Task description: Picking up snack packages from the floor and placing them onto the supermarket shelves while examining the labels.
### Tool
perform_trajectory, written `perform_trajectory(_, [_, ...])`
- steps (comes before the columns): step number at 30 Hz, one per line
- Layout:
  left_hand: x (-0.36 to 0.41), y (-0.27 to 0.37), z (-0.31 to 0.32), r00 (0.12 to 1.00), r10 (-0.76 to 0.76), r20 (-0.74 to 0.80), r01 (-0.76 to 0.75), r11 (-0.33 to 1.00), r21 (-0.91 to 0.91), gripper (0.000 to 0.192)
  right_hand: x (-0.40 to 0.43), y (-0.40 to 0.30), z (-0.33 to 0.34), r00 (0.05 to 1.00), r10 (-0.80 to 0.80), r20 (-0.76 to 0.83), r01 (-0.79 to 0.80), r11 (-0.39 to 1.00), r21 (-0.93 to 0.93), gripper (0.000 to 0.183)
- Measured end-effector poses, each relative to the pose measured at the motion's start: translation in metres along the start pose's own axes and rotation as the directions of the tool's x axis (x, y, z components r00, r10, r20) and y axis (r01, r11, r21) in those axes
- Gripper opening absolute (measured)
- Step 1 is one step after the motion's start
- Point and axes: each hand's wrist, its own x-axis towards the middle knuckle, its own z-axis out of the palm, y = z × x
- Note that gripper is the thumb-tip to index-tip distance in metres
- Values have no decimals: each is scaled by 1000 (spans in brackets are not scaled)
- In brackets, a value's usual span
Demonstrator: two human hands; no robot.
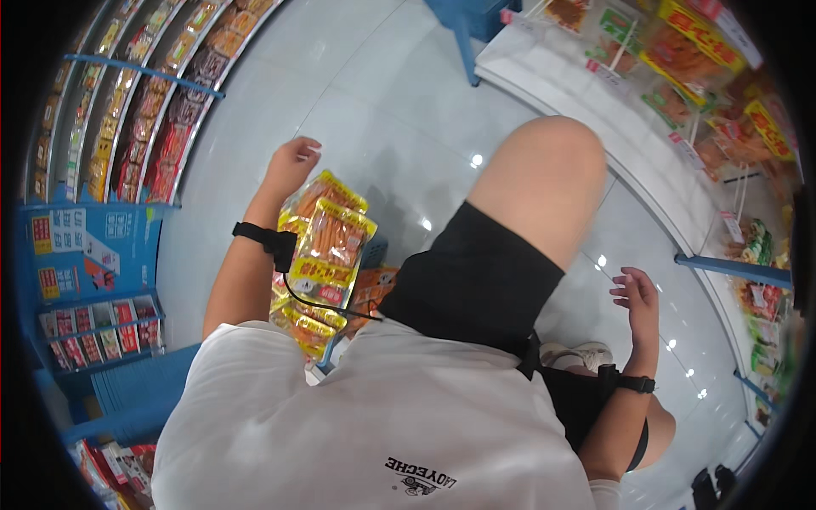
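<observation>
My left hand [292,167] hangs over the floor at the upper left, loosely curled and holding nothing. Just below and right of it, large yellow-edged clear snack packets [335,252] lie heaped in a pile, partly hidden by my left forearm and shirt. Orange packets [376,284] show beside the heap, near a bit of blue plastic container [375,250]. My right hand [639,296] is at the right, beyond my bent knee, fingers apart and empty. It touches no packet. Both wrists wear black straps with small devices; a cable runs from the left one.
Tiered racks of packaged snacks [143,105] stand at the left, with a blue printed panel [95,255] below. A white shelf edge [574,105] curves along the right, bearing hanging snack bags [692,48]. A blue post [468,51] stands at the top; glossy tiled floor [389,95] lies between.
</observation>
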Motion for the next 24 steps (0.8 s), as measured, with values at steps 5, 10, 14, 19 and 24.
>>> perform_trajectory(5, [-60,-63,58,982,6,191,-54,968,247,31,-14,24,-3,989,145,-42,-148,984,-95,29])
perform_trajectory(10, [-82,-88,101,995,-90,-48,102,925,365,69,-20,33,-6,985,157,-71,-164,980,-116,33])
perform_trajectory(14, [-71,-63,105,977,-211,-31,197,833,517,75,-26,34,-6,979,187,-83,-192,979,-69,29])
perform_trajectory(19, [-53,-83,96,969,-228,95,173,901,398,51,-35,32,-4,991,117,-69,-124,985,-122,32])
perform_trajectory(24, [-52,-90,85,968,-92,233,-14,909,418,25,-39,27,-3,995,66,-74,-75,989,-131,31])
